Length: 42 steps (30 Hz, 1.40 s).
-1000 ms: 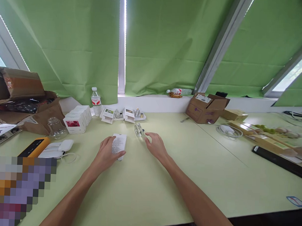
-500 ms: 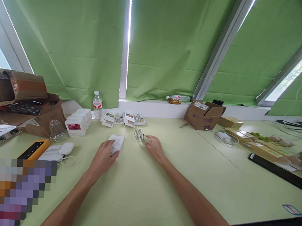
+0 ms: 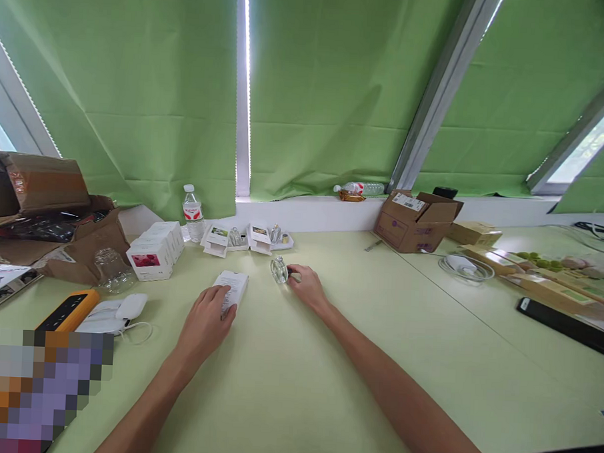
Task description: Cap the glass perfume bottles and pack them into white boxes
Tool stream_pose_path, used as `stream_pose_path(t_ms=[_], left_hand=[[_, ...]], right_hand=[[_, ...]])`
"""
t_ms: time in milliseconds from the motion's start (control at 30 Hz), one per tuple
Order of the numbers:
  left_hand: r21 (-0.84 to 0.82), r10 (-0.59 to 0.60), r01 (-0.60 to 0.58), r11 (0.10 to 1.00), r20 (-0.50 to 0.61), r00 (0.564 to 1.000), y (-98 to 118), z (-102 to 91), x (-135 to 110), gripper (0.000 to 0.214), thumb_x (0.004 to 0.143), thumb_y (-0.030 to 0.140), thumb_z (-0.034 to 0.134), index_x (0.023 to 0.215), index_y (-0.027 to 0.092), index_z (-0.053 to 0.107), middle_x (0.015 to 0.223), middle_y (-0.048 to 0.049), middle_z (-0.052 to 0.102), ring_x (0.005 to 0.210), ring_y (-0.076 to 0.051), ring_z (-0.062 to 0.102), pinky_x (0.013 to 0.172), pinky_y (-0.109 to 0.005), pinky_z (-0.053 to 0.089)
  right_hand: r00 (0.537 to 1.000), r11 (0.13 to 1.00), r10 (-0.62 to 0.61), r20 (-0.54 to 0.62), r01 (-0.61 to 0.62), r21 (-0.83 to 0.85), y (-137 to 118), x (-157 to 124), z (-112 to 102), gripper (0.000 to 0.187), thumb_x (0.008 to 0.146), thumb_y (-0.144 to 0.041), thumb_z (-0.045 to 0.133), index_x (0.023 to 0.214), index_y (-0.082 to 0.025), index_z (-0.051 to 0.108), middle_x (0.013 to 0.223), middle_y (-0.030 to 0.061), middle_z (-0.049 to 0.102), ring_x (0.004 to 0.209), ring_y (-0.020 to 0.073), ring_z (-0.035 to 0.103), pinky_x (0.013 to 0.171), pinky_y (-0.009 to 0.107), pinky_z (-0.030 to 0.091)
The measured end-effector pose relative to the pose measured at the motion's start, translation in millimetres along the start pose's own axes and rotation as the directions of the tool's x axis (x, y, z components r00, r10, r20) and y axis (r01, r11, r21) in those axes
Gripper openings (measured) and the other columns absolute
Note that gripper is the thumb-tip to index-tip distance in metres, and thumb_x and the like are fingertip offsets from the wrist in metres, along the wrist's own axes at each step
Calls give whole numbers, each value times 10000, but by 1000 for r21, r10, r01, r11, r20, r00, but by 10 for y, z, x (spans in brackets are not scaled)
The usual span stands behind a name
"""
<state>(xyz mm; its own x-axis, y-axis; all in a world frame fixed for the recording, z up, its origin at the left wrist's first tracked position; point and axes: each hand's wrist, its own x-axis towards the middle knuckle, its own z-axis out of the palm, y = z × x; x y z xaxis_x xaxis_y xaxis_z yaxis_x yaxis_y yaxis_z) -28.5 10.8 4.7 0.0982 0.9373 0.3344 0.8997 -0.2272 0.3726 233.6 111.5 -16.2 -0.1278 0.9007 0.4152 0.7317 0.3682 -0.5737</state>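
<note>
Resting outside any box, the clear, rounded glass piece (image 3: 279, 271) lay on the smooth pale-green table (image 3: 295, 386), just beside a small dark part (image 3: 293, 275) at the bent fingers of your right hand (image 3: 307, 287), though whether they gripped it I could not tell. Your left hand (image 3: 208, 316) held a flat, white printed carton (image 3: 235, 288); farther back, two opened cardboard boxes (image 3: 259, 237) already seemed to have shiny glass pieces (image 3: 235, 237) in them, right of a row of smooth white boxes (image 3: 155, 250).
</note>
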Motion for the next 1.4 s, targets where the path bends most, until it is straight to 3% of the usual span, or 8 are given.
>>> stream_pose_path(t_ms=[300, 567, 733, 933, 1100, 1400], left_hand=[[-9, -3, 3, 1000, 0, 1000, -44, 31, 16, 411, 888, 366, 426, 1248, 203, 539, 1310, -90, 559, 1244, -287, 462, 1011, -429, 396], [2, -39, 39, 999, 35, 999, -8, -12, 25, 427, 889, 381, 413, 1242, 176, 538, 1318, -104, 549, 1260, -292, 444, 1019, -431, 393], [12, -38, 38, 999, 39, 999, -28, 12, 21, 433, 896, 399, 403, 1250, 184, 529, 1335, -97, 539, 1272, -290, 435, 1031, -427, 379], [25, -23, 22, 999, 31, 999, -14, 24, 12, 425, 901, 396, 394, 1244, 186, 533, 1328, -96, 543, 1264, -293, 440, 1025, -427, 378], [34, -27, 26, 999, 43, 999, -14, 21, 8, 434, 902, 389, 392, 1255, 176, 527, 1331, -96, 543, 1258, -296, 444, 1009, -430, 394], [49, -15, 13, 999, 37, 999, -9, 15, 4, 435, 904, 379, 394, 1253, 161, 534, 1326, -104, 545, 1252, -291, 449, 1019, -436, 396]], right_hand=[[999, 999, 35, -3, -35, -13, 128, -55, -95, 325, 791, -171, 539, 1077, -194, 692, 988, 42, 725, 880, 172, 668, 813, 277, 502], [993, 987, -30, 115, 48, -152, 115, -87, -269, 355, 798, -150, 544, 1140, -180, 633, 914, 53, 688, 788, 165, 619, 722, 257, 446], [979, 968, -80, 187, 121, -219, 88, -107, -358, 222, 806, -129, 533, 948, -194, 691, 928, 61, 668, 865, 186, 607, 751, 263, 415], [958, 954, -127, 255, 188, -231, 37, -130, -324, 328, 825, -64, 469, 1026, -188, 696, 1039, 86, 638, 851, 175, 617, 759, 261, 417], [964, 960, -133, 230, 183, -213, 25, -116, -256, 434, 843, -55, 453, 1259, -137, 545, 1087, 116, 636, 991, 203, 586, 813, 275, 416], [990, 972, -84, 117, 107, -208, 68, -79, -336, 397, 871, -165, 497, 1267, -168, 512, 1031, 72, 652, 920, 168, 592, 797, 262, 427]])
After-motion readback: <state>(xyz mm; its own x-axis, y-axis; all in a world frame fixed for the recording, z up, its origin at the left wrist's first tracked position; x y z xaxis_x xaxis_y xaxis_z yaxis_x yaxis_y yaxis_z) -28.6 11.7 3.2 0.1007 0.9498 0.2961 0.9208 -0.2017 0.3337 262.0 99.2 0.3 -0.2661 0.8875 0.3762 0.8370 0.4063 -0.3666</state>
